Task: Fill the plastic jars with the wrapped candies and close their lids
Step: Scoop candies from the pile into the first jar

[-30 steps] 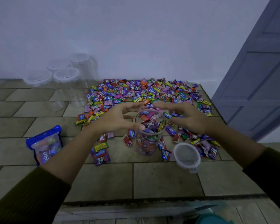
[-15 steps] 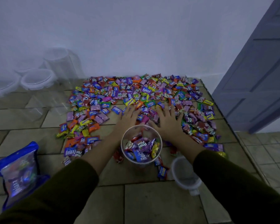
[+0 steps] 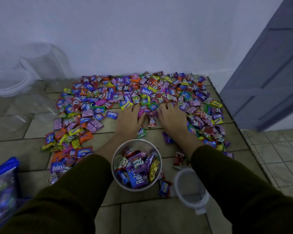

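Looking down from the head camera, we see both hands laid palm-down on the tiled floor (image 3: 159,217), side by side at the near edge of the wrapped candies (image 3: 142,95). The left hand (image 3: 129,121) lies flat with fingers spread and extended; its fingertips reach into the candy spread, touching wrappers. The right hand (image 3: 172,121) is likewise flat, fingers extended onto the candies. Neither hand encloses anything that we can see; both are unclenched and pressed over the pile. A few candies lie in the gap between the two hands, including one red-and-white piece (image 3: 152,121).

The open plastic jar (image 3: 136,165) stands upright on the floor nearer to us than the hands, between the two forearms in dark sleeves (image 3: 71,191). It is apart from both hands. Its mouth faces up and it holds a partial load of wrapped candies, purple and blue wrappers uppermost.

The jar's lid (image 3: 190,187) lies flat on the floor just beside the jar, on its right, partly covered by the right sleeve. Loose candies lie near the jar's base on that side.

Empty transparent jars (image 3: 12,81) stand at far left near the wall (image 3: 142,31), well apart from the hands. A blue candy bag (image 3: 2,191) lies at the near left edge. A grey door (image 3: 269,73) occupies the right.
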